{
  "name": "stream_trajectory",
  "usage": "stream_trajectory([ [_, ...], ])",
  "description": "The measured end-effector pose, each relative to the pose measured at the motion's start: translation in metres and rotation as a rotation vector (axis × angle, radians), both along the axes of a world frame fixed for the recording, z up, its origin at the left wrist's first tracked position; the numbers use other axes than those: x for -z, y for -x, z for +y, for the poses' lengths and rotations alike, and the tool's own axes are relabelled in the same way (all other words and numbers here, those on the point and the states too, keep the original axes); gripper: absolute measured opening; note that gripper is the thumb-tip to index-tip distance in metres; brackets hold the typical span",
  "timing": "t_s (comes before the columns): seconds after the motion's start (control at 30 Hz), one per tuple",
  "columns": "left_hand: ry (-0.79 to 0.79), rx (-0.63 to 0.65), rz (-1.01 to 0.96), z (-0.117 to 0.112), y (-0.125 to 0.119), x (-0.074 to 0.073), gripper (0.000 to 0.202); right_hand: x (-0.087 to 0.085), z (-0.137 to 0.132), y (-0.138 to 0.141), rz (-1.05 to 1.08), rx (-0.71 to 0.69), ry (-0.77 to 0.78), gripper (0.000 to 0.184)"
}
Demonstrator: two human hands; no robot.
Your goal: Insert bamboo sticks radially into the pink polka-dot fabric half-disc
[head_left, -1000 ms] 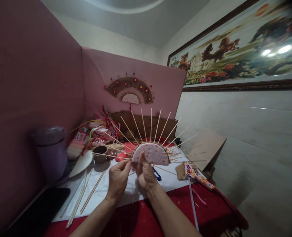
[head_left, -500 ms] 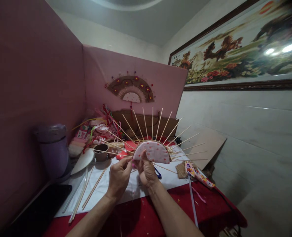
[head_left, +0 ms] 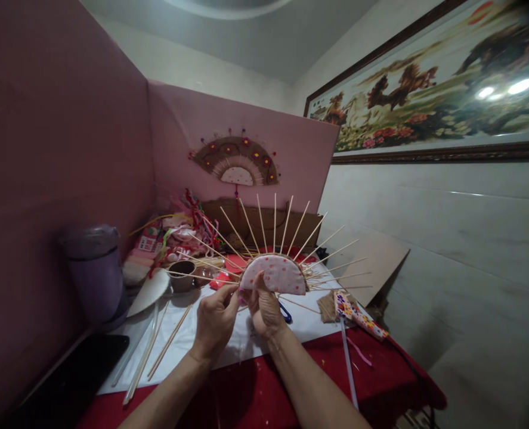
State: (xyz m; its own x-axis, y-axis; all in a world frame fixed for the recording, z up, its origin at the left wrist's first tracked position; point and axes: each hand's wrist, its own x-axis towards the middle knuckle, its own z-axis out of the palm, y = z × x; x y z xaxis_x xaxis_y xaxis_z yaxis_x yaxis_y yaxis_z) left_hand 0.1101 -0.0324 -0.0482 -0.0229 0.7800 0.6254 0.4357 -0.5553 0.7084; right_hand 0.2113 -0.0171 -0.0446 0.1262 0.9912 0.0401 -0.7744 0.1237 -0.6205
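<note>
In front of me I hold up a half-round fan base covered in pale pink fabric with red dots. Thin wooden sticks spread out from its curved edge like rays. My right hand grips the base at its lower left, thumb laid across the fabric. At the left corner my left hand pinches with thumb and forefinger, beside the lowest left stick; whether it grips the stick or the base's edge is hidden by the fingers. A blue-handled tool lies on the table just behind my right hand.
Loose sticks and clear glue sticks lie at left, near a black phone, a brown cup and a purple container. A flower-patterned glue gun lies right. A finished fan hangs on the pink board.
Both hands keep the same hold on the fan base. The view has shifted very slightly; otherwise little differs.
</note>
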Motion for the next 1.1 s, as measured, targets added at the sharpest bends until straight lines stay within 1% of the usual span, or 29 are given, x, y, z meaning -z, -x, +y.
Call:
stream_trajectory([
  [0.1,-0.009,-0.051,0.083,0.0,0.003,-0.003,0.02,0.002,0.002,-0.001,-0.012,0.003,0.012,0.035],
  [0.17,-0.078,-0.119,0.188,-0.001,0.007,-0.006,0.018,0.003,0.004,-0.001,-0.026,0.015,0.009,0.038],
  [0.3,-0.261,-0.295,0.424,0.0,0.014,-0.01,0.019,0.008,0.008,-0.002,-0.102,0.034,0.016,0.042],
  [0.4,-0.33,-0.389,0.517,0.002,0.018,-0.012,0.021,0.009,0.009,-0.004,-0.177,0.041,0.024,0.042],
  [0.47,-0.342,-0.424,0.545,0.003,0.021,-0.015,0.022,0.009,0.009,-0.006,-0.217,0.0,0.0,0.044],
  [0.57,-0.298,-0.479,0.559,0.006,0.028,-0.02,0.023,0.005,0.009,-0.011,-0.26,-0.087,-0.038,0.047],
  [0.63,-0.246,-0.505,0.537,0.009,0.034,-0.024,0.02,0.002,0.009,-0.017,-0.273,-0.117,-0.036,0.047],
  [0.77,-0.116,-0.472,0.458,0.012,0.045,-0.032,0.019,-0.005,0.01,-0.034,-0.26,-0.204,-0.015,0.043],
  [0.87,-0.034,-0.483,0.439,0.011,0.049,-0.037,0.018,-0.01,0.012,-0.05,-0.24,-0.199,0.022,0.039],
  [0.97,-0.015,-0.505,0.426,0.01,0.051,-0.041,0.018,-0.012,0.016,-0.066,-0.174,-0.157,0.043,0.034],
  [1.03,-0.005,-0.497,0.403,0.011,0.053,-0.042,0.018,-0.012,0.018,-0.073,-0.115,-0.153,0.057,0.034],
  [1.1,0.014,-0.451,0.341,0.015,0.057,-0.042,0.019,-0.011,0.02,-0.078,-0.046,-0.186,0.069,0.034],
])
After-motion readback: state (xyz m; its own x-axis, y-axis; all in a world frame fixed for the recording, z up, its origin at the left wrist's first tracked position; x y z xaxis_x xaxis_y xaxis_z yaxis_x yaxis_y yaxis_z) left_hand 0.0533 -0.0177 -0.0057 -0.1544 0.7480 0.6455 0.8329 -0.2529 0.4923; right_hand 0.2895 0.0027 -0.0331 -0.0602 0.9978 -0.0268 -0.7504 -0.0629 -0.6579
